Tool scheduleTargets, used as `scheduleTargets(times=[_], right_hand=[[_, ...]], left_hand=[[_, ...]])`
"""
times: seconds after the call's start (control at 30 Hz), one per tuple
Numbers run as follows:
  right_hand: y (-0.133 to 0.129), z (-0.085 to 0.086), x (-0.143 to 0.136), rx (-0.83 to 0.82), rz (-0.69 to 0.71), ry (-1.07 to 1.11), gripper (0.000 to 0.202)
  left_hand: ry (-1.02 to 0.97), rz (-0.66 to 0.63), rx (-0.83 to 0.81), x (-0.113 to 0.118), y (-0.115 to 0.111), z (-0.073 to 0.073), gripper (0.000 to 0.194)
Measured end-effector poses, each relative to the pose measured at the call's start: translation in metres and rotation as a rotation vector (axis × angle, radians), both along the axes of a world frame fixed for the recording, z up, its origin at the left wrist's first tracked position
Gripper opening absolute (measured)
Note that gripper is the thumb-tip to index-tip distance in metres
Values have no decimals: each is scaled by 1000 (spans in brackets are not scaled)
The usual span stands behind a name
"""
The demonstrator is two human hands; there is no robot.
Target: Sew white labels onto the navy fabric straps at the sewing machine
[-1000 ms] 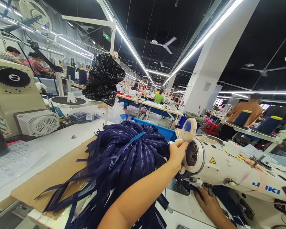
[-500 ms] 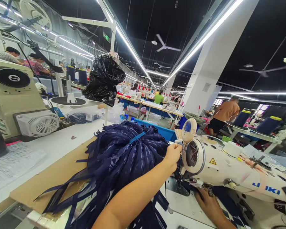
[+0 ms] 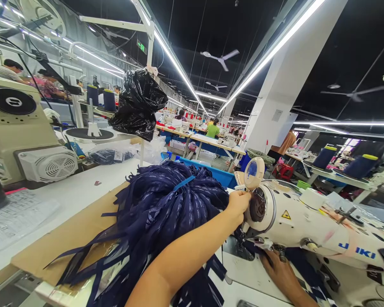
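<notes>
My left hand (image 3: 239, 204) is at the face end of a cream-coloured sewing machine (image 3: 291, 213), just below its raised round cover (image 3: 254, 173). Its fingers are pinched together; whatever is between them is too small to make out. Under the machine arm, my right hand (image 3: 280, 270) rests low beside dark navy fabric (image 3: 296, 258). The machine's parts hide most of its fingers. A large bundle of navy fabric strips (image 3: 166, 204), tied with a blue band (image 3: 184, 183), lies left of the machine, partly behind my left forearm.
Brown cardboard (image 3: 35, 260) lies under the bundle. Another machine (image 3: 16, 123) stands at left near printed papers (image 3: 16, 221). A black plastic bag (image 3: 141, 104) hangs from a pole. Behind the bundle is a blue bin (image 3: 208, 170). Navy thread cones (image 3: 360, 166) stand at right.
My left hand has moved slightly right and up, closer to the machine's face and round cover. My right hand stays in place. A person in orange has moved left, partly behind the pillar.
</notes>
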State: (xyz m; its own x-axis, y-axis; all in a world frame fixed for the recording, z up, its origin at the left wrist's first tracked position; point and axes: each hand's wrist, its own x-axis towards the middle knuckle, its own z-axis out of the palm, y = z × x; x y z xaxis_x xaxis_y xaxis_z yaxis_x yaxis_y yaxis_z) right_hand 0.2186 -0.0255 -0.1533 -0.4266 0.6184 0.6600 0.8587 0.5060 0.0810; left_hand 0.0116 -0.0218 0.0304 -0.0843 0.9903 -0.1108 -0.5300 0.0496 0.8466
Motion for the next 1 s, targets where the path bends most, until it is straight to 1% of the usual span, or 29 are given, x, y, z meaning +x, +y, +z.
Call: scheduleTargets(times=[0.1,0.17,0.2,0.27,0.33,0.43,0.5,0.6,0.67,0.7,0.73,0.77,0.8,0.87,0.9,0.93,0.97,1.0], right_hand=[[-1,0,-1,-11,12,13,32],[-1,0,-1,-25,12,23,31],[-1,0,-1,-32,8,28,31],[-1,0,-1,-39,-3,36,31],[-1,0,0,-38,-6,33,31],[-1,1,0,-40,-7,29,30],[-1,0,0,-41,-12,30,29],[0,-1,1,-32,-13,18,29],[2,-3,3,-22,-8,3,30],[2,-4,4,-15,-5,-1,30],[3,-5,5,-9,-3,-3,31],[4,-5,6,-5,-3,1,31],[5,-6,7,-6,-3,5,31],[6,-6,9,-26,5,10,29],[6,-6,9,-32,13,10,28],[6,-5,9,-34,22,6,28],[5,-4,8,-29,28,3,29],[4,-3,7,-23,31,0,29]], left_hand=[[-44,91,61,-6,-7,-3,22],[-100,133,150,-9,-10,-3,18],[-124,126,208,-9,-12,-2,16],[-149,67,311,-10,-13,-1,13],[-159,11,373,-11,-12,-1,14],[-174,-3,380,-15,-8,-5,18],[-153,5,363,-22,-5,-8,19],[-35,41,381,-44,-2,-7,18],[141,62,409,-67,-2,-4,19],[294,44,417,-82,-2,-2,18],[495,18,428,-97,-4,-1,16],[740,3,442,-113,-6,0,15],[1028,7,451,-129,-9,0,14],[1562,131,407,-159,-16,-2,10],[1770,209,357,-172,-20,-4,10],[1922,263,310,-183,-24,-5,10],[2021,264,234,-193,-28,-7,11],[2068,221,167,-200,-31,-7,13]])
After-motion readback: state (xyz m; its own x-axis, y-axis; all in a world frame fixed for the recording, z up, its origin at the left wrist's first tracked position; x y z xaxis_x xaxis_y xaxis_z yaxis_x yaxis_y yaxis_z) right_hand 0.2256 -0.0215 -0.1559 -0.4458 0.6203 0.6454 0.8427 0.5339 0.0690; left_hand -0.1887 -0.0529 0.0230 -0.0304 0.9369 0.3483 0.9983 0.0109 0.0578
